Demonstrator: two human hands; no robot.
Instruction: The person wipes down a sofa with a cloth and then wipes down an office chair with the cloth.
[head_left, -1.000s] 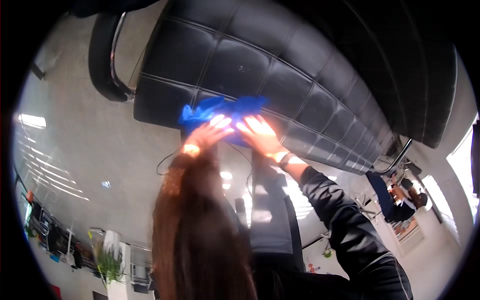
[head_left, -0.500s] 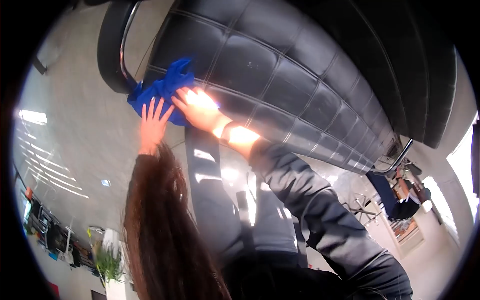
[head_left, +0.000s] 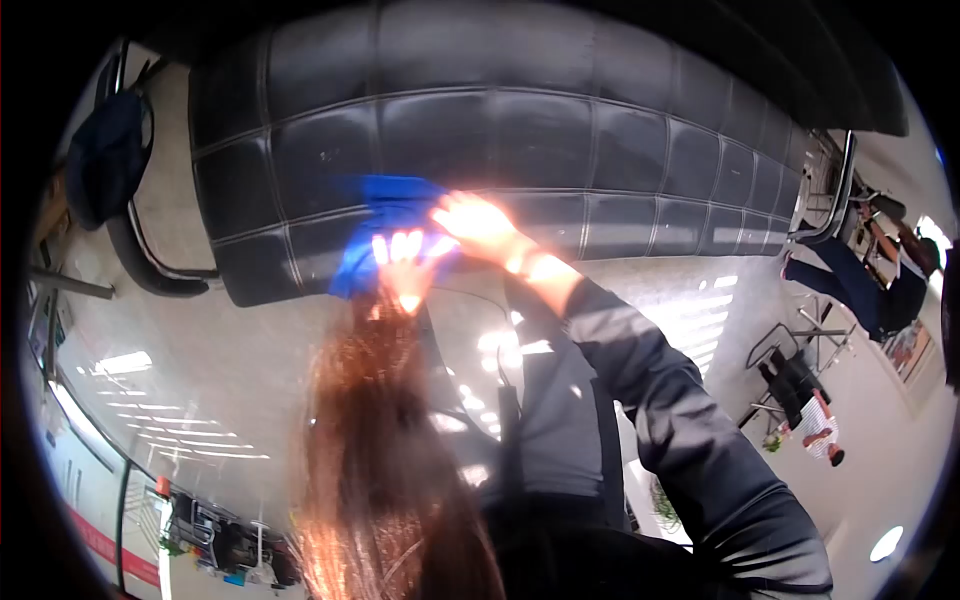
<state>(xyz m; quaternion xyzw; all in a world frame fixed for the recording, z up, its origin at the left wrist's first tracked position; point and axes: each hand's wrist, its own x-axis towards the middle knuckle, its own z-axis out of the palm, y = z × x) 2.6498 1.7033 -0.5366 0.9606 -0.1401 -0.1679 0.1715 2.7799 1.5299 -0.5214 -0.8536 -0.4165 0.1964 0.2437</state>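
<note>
Over at the black sofa seat (head_left: 480,135), stitched into squares, a blue cloth (head_left: 395,200) is laid, crumpled, by the front edge towards the left end. Its lower part is covered by the left hand (head_left: 405,272), fingers fanned apart and washed out by bright sunlight. Just beside it, the cloth's right edge is met by the right hand (head_left: 478,225), its fingers held near one another; whether any fabric is being pinched there cannot be told through the glare. The left forearm is hidden by long brown hair (head_left: 390,430). Out to the left, a curved black armrest (head_left: 150,260) is seen, and the floor (head_left: 200,350) is striped with sunlight.
</note>
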